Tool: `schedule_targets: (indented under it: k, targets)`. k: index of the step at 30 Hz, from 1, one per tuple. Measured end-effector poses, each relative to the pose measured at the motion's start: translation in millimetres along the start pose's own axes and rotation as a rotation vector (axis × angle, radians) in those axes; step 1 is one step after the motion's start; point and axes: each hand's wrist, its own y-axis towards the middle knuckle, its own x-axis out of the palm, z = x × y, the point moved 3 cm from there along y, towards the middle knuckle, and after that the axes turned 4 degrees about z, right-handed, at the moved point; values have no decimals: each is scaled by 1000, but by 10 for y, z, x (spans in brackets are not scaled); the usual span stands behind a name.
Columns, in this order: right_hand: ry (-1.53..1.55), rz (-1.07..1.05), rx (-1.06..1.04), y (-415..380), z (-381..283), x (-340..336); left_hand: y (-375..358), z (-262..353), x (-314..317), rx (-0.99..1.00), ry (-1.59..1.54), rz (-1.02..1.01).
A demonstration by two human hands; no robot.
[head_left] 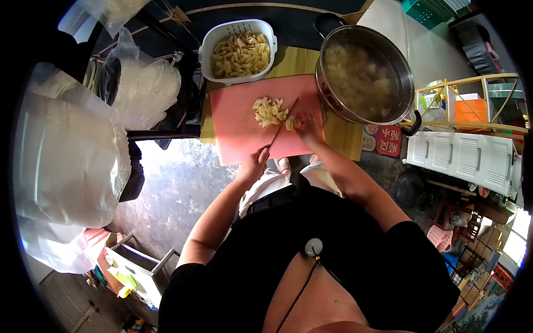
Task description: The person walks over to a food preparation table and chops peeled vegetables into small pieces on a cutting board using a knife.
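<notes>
My left hand point(256, 162) grips the handle of a kitchen knife point(283, 123), whose narrow blade slants up and right across a pink cutting board point(236, 133). Just right of the blade, the curled fingers of my right hand point(310, 130) hold a pale food piece point(290, 125) against the board. A small heap of chopped pale pieces point(270, 112) lies left of the blade. Behind the board, a white basket point(205, 58) holds many cut pale yellowish strips point(240, 55). At the right stands a large metal pot point(409, 83) with pale chunks in cloudy liquid point(358, 75).
The board lies on a wooden table point(345, 136). Clear plastic bags point(72, 144) hang at the left. A red mat point(388, 140) lies on the floor beyond the pot. White drawers point(461, 158) and a shelf with an orange box point(469, 111) stand farther right.
</notes>
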Motion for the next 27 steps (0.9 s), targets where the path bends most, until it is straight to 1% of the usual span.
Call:
schedule_targets:
  k: [1, 3, 4, 5, 6, 7, 8, 10, 13, 14, 16, 19, 22, 23, 25, 26, 27]
  targets:
    - [41, -35, -8, -8, -43, -27, 74, -87, 37, -51, -10, -30]
    - [-95, -56, -125, 21, -3, 2, 139, -167, 60, -174, 6, -82]
    - [-161, -68, -180, 22, 37, 35, 177, -185, 65, -34, 108, -15]
    - [-135, -40, -189, 10, 117, 74, 216, -253, 96, 102, 211, 53]
    - [-107, -11, -199, -2, 122, 92, 176, -155, 76, 240, 314, 122]
    - [-80, 22, -211, 11, 125, 104, 75, -17, 65, 75, 383, 59]
    - [-51, 30, -48, 25, 176, 122, 99, -46, 101, 145, 435, 86]
    - [6, 41, 289, -70, -62, -17, 171, -139, 153, 70, 367, 134]
    - [30, 76, 175, -63, 208, 146, 137, -164, 118, 214, 213, 208]
    - [14, 92, 155, -78, 262, 151, 134, -180, 104, 196, 84, 148]
    - [-16, 127, 110, -75, 232, 91, -32, 81, 33, 111, -186, 13]
    - [140, 74, 114, -39, 342, 128, -67, 56, 54, 154, -297, -22]
    - [-115, 100, 90, -37, 383, 131, 14, 77, 108, -50, -215, -76]
    - [-110, 105, 69, -75, 374, 129, 77, 13, 139, -84, -70, -78]
    - [-99, 129, 16, -48, 366, 102, 114, 31, 114, -41, 37, -73]
    - [-6, 118, 52, -41, 397, 116, 118, 29, 104, -22, 94, -77]
    - [87, 103, 89, -47, 460, 153, 140, 26, 101, 130, 195, -20]
